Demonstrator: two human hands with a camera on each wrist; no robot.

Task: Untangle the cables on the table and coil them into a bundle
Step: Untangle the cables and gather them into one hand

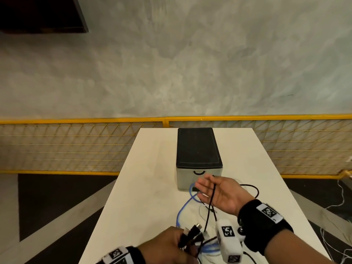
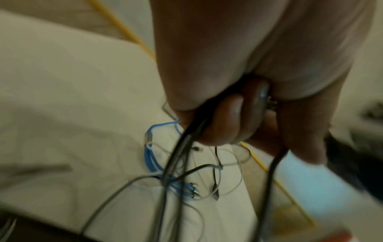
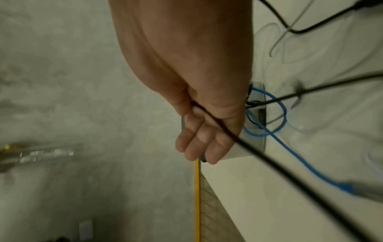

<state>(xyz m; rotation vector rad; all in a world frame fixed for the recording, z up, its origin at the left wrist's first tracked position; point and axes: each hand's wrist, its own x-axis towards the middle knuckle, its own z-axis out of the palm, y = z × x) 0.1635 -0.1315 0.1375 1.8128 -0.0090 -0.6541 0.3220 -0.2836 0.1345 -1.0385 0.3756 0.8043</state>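
A tangle of cables lies on the near half of the white table (image 1: 148, 168); a blue cable (image 1: 180, 212) loops toward the lidded box (image 1: 199, 149), thin pale wires (image 2: 234, 180) around it; the left hand (image 1: 165, 244) curls tight round a bunch of black cable ends (image 1: 190, 236); the right hand (image 1: 222, 195) floats palm up, fingers nearly straight, a black cable (image 3: 238, 140) draped over the palm and seemingly tucked by the thumb; a yellow mesh fence (image 1: 76, 145) stands behind.

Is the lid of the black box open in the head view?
No, the black lid lies flat and closed on the box.
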